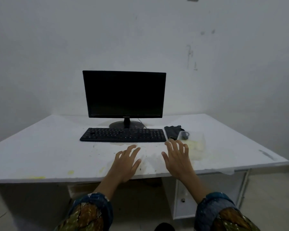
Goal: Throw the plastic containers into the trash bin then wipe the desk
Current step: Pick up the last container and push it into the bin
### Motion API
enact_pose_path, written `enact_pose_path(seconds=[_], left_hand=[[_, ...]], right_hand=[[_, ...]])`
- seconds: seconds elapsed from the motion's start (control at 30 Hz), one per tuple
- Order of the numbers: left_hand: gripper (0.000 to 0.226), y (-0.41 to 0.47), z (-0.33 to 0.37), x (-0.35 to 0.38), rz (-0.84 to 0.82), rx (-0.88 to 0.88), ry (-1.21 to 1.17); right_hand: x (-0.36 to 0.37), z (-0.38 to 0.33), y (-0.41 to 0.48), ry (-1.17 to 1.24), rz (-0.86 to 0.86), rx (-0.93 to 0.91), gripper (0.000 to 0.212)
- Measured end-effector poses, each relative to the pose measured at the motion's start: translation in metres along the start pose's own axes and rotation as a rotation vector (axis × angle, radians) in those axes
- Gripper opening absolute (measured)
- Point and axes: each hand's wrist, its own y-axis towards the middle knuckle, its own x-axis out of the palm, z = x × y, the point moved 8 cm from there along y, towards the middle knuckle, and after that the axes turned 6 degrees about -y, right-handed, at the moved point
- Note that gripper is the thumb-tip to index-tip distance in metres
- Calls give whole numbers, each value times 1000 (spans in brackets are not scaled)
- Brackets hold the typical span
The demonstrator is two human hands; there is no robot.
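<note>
**Clear tubs on the right, both hands empty**

Both hands are out over the front part of the tabletop [48, 147] and neither has anything in it. The left hand [126, 161] has its fingers fanned out, and so does the right hand [177, 157]. I can't tell whether the palms are touching the surface or floating just above it.

The plastic containers [196, 141] sit on the right side, just past the right hand's fingertips. They're see-through, so the edges are hard to make out. It looks like a small one tucked against a bigger one, but I wouldn't swear to the count. There's yellowish gunk in or under the bigger one. A dark cloth [172, 131] lies between them and the right end of the keyboard [123, 135], touching or nearly touching the containers.

My guess on handling: thin clear plastic like this will be very light and a bit flexy, so squeezing the walls hard would probably buckle it. It could be greasy too, given the residue. I'd pinch over the rim with the thumb inside, or wrap round the walls low down, and keep it level so nothing drips. The right hand is the obvious pick since it's nearest.

There's no trash bin in view, so no idea where that is. Nothing looks binned or wiped yet. There are yellow stains [70, 172] near the front left edge, and more around the containers.
</note>
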Motion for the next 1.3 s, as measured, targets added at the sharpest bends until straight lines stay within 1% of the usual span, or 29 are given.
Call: enact_pose_path(seconds=[0.03, 0.07, 0.13, 0.17, 0.27, 0.33, 0.4, 0.47, 0.5, 0.53, 0.57, 0.67, 0.77, 0.8, 0.83, 0.87, 0.97, 1.03, 1.07, 1.1, 1.17, 1.23, 1.3], left_hand=[[87, 6, 1, 3, -30, -10, -4], [79, 12, 0, 6, -54, -21, -6], [57, 22, -4, 14, -108, -64, -15], [51, 25, -7, 18, -137, -102, -24], [49, 30, -17, 28, -220, -200, -40], [50, 30, -21, 32, -249, -233, -49], [51, 29, -22, 32, -253, -244, -63], [50, 28, -21, 32, -243, -240, -76], [50, 28, -21, 31, -239, -236, -84], [50, 29, -21, 30, -239, -234, -95], [50, 29, -20, 29, -240, -235, -106], [50, 29, -21, 25, -240, -243, -127], [51, 27, -21, 24, -248, -253, -136], [51, 26, -21, 24, -250, -255, -140], [51, 26, -20, 24, -250, -256, -145], [51, 25, -20, 24, -252, -255, -151], [52, 26, -21, 24, -269, -251, -159], [53, 27, -22, 25, -280, -263, -169], [53, 28, -23, 25, -278, -274, -181], [54, 30, -24, 25, -270, -286, -200], [53, 33, -23, 24, -236, -297, -236], [52, 36, -16, 18, -179, -275, -239], [51, 40, -4, 12, -120, -224, -218]], right_hand=[[3, 11, 2, -23, -9, 21, 46], [8, 20, 4, -38, -25, 42, 49], [16, 41, 8, -68, -40, 86, 48], [18, 50, 9, -77, -50, 105, 45], [24, 74, 9, -86, -144, 164, 41], [32, 83, 10, -142, -147, 144, 39], [35, 87, 9, -112, -170, 131, 33], [31, 88, 11, -127, -120, 114, 27], [32, 87, 14, -157, -76, 92, 31], [30, 84, 17, -162, -34, 74, 37], [30, 79, 19, -145, -26, 66, 40], [23, 51, 21, -111, -6, 10, 38], [21, 21, 18, -88, -98, -74, 35], [19, 9, 16, -41, -133, -104, 32], [21, -3, 14, 6, -187, -128, 32], [21, -14, 14, 11, -200, -154, 35], [19, -37, 16, 24, -195, -191, 39], [15, -51, 17, 43, -193, -218, 35], [13, -54, 18, 53, -163, -219, 33], [11, -55, 20, 73, -134, -199, 36], [7, -50, 21, 137, -135, -132, 56], [-1, -40, 22, 200, -62, -85, 73], [-3, -22, 22, 220, -40, -39, 73]])
